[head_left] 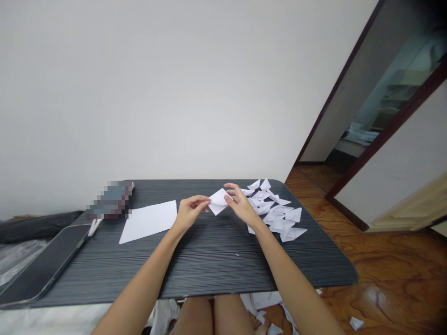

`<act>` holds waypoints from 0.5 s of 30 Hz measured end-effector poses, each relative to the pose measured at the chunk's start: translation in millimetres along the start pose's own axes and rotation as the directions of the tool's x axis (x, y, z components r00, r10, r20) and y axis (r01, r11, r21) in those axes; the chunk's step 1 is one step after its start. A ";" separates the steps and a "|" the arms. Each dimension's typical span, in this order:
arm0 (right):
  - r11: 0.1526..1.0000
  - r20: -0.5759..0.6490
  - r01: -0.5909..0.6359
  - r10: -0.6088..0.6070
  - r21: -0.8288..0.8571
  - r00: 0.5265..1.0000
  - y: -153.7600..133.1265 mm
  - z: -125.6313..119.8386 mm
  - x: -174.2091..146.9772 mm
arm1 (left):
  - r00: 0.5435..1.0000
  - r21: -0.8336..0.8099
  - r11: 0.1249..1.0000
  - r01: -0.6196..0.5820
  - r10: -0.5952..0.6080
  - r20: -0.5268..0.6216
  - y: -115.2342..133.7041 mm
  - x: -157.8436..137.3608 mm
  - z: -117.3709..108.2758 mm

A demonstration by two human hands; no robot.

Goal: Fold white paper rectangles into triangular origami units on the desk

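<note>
Head cam: your L fingers [201, 199] & R fingers [235, 190] are pinching folded paper [219, 197] at opp. edges; you're risking a skewed fold w/ uneven tension.

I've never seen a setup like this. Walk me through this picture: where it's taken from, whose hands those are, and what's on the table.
There is no machine here. A camera worn on a person's head looks forward and down at that person's own bare hands. The left hand holds a small folded paper; the right hand touches its other side. On the dark table, a white sheet lies to the left and many folded pieces to the right.
</note>
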State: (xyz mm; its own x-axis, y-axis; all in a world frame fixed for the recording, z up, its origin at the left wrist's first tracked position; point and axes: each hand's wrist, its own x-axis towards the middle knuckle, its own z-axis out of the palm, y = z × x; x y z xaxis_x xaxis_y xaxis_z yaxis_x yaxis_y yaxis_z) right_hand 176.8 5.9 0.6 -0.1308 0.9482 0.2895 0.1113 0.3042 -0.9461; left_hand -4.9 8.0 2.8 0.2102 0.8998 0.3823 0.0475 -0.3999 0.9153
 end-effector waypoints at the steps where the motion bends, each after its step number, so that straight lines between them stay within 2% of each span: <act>1: 0.996 0.022 0.047 -0.046 -0.069 0.999 -2.1 -0.4 -1.5 | 0.999 0.019 1.000 -0.016 0.017 -0.031 -0.9 -0.1 0.5; 4: 0.960 0.043 0.137 -0.130 -0.244 0.991 -4.7 1.6 -5.3 | 0.994 0.106 0.992 -0.074 0.082 -0.077 -4.1 -0.8 2.2; 6: 0.947 0.010 0.149 -0.152 -0.285 0.988 -2.7 5.0 -5.9 | 0.990 0.166 0.981 -0.103 0.118 -0.081 -5.9 -1.7 3.2; 9: 0.955 -0.074 0.109 -0.134 -0.274 0.988 3.2 9.5 -3.4 | 0.987 0.203 0.974 -0.105 0.127 -0.099 -7.5 -3.2 4.7; 12: 0.965 -0.161 0.047 -0.091 -0.257 0.983 8.2 10.6 0.1 | 0.989 0.169 0.983 -0.075 0.095 -0.111 -8.0 -4.5 6.7; 15: 0.977 -0.164 0.081 -0.114 -0.195 0.980 10.2 9.5 1.8 | 0.994 0.113 0.992 -0.050 0.061 -0.092 -7.3 -5.7 9.1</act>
State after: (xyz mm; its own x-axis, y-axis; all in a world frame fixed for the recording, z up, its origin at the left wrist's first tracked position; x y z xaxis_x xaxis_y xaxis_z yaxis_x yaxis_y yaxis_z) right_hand 168.3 9.8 -9.9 0.0207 0.9094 0.4154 0.2902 0.3922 -0.8729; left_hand 2.5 4.2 -7.2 0.1220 0.8862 0.4470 0.1474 -0.4616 0.8748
